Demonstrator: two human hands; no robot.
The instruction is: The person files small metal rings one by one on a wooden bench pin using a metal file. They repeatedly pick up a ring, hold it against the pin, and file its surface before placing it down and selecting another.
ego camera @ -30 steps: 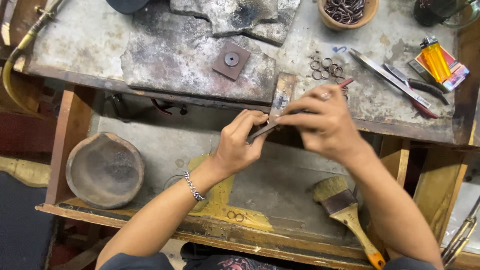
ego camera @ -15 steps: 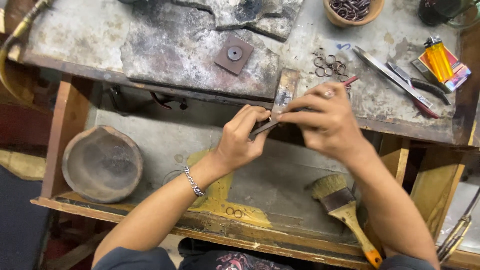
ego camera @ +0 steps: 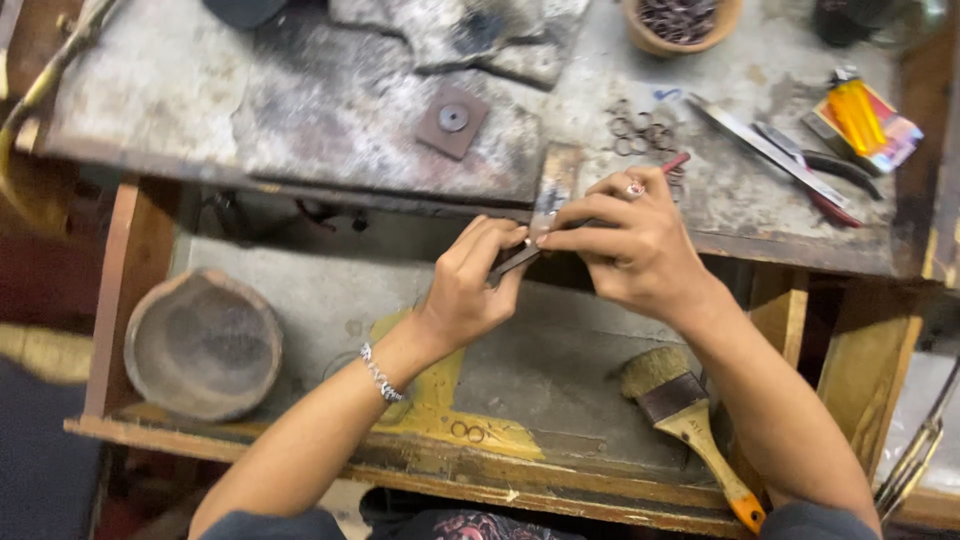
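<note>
My left hand [ego camera: 472, 283] pinches a small dark metal piece [ego camera: 512, 262] at the front edge of the workbench [ego camera: 300, 110]. My right hand [ego camera: 628, 243], with a ring on one finger, grips a thin red-handled file [ego camera: 676, 162] and presses it against that piece. Both hands meet beside a wooden bench pin [ego camera: 555, 185] that sticks out from the bench edge. A beaded bracelet [ego camera: 378, 372] sits on my left wrist.
A pull-out tray [ego camera: 560, 380] below holds a clay bowl [ego camera: 205, 345] at left and a paintbrush [ego camera: 690, 425] at right. On the bench lie loose metal rings [ego camera: 640, 135], a square plate with a washer [ego camera: 452, 120], pliers and shears [ego camera: 800, 165], a yellow packet [ego camera: 865, 120], and a ring-filled bowl [ego camera: 682, 20].
Both hands stay together at the bench pin; the view has drifted slightly and the hands have shifted a little along the piece.
</note>
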